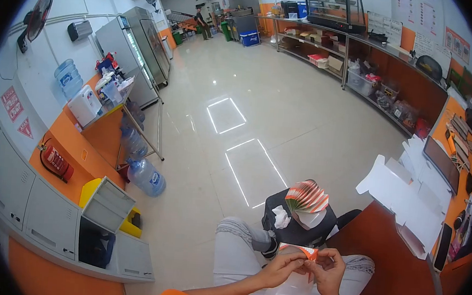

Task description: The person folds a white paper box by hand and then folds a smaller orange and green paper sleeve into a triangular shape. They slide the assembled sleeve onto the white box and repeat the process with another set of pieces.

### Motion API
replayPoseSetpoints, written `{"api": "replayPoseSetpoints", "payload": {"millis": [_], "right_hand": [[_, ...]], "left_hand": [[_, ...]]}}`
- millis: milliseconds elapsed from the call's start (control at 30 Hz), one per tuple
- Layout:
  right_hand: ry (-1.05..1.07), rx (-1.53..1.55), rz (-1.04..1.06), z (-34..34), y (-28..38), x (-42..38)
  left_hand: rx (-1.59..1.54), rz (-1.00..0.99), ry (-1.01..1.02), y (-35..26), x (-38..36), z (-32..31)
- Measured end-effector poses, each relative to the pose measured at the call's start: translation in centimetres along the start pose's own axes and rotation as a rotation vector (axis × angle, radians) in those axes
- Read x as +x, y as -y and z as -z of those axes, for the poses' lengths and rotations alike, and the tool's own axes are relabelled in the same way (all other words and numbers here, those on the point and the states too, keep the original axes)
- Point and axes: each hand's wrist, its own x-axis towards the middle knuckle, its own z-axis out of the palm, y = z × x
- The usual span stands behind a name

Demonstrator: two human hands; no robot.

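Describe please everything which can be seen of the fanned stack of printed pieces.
The fanned stack is of thin pieces, like paper or card, printed orange and white, with green toward the left. It lies spread on a black object, beside a crumpled white piece. Neither the left hand nor the right hand touches it. Its print is too small to read.

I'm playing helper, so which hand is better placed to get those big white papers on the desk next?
Probably the right hand. It's on the same side as the white papers, nearer than the left hand. Both hands are busy with the orange-and-white paper, so it would need freeing first.
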Motion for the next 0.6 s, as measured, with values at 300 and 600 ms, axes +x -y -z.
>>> {"api": "replayPoseSetpoints", "payload": {"millis": [300,600], "right_hand": [[0.112,-0.268,0.168,1.5,-3.7,0.2],[0.133,-0.679,0.269,1.3,-3.0,0.5]], "left_hand": [[0.201,0.127,-0.063,-0.3,1.0,2.1],[0.17,-0.036,-0.171,-0.4,0.1,0.2]]}}
